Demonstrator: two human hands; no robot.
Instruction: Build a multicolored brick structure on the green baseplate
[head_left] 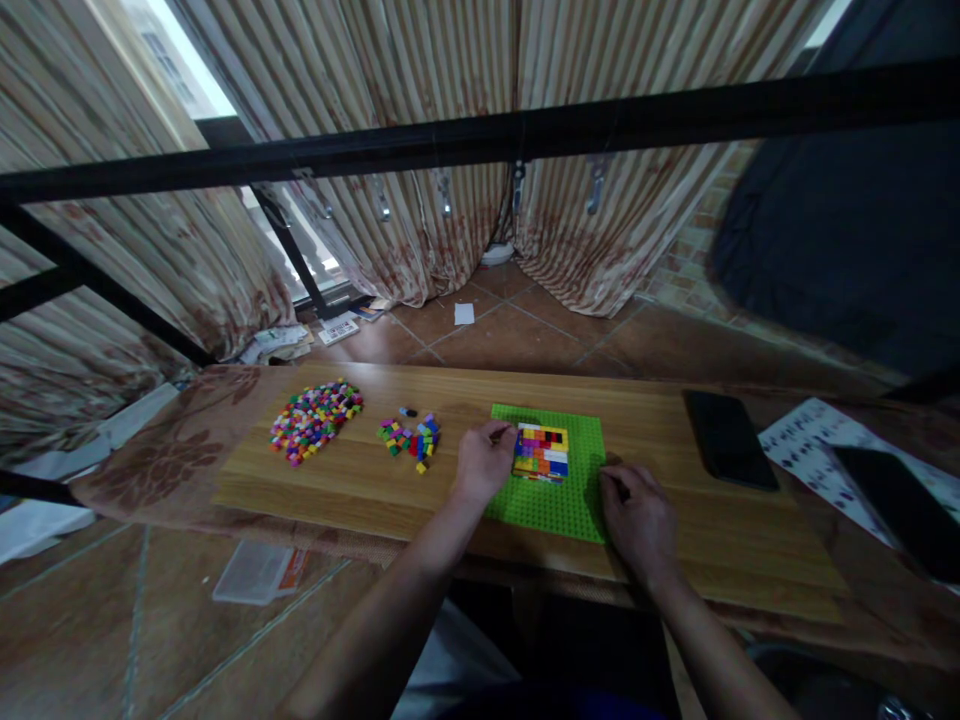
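Brick block (pixel 541 451), centre frame on green baseplate (pixel 555 500). Left hand (pixel 484 462) curled at its left edge, fingertips pinched, brick between them not discernible. Right hand (pixel 637 520) loosely closed, pressing baseplate's right edge. Best kept pinned flat; press straight down. Loose bricks (pixel 410 439) left; phone (pixel 729 438) right.

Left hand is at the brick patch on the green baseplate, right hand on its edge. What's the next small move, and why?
Probably press down with the left hand, at the upper-left corner of the multicoloured brick block. The right hand rests on the square green studded baseplate at its right edge, apparently steadying it. Whether the fingers hold a brick is unclear.
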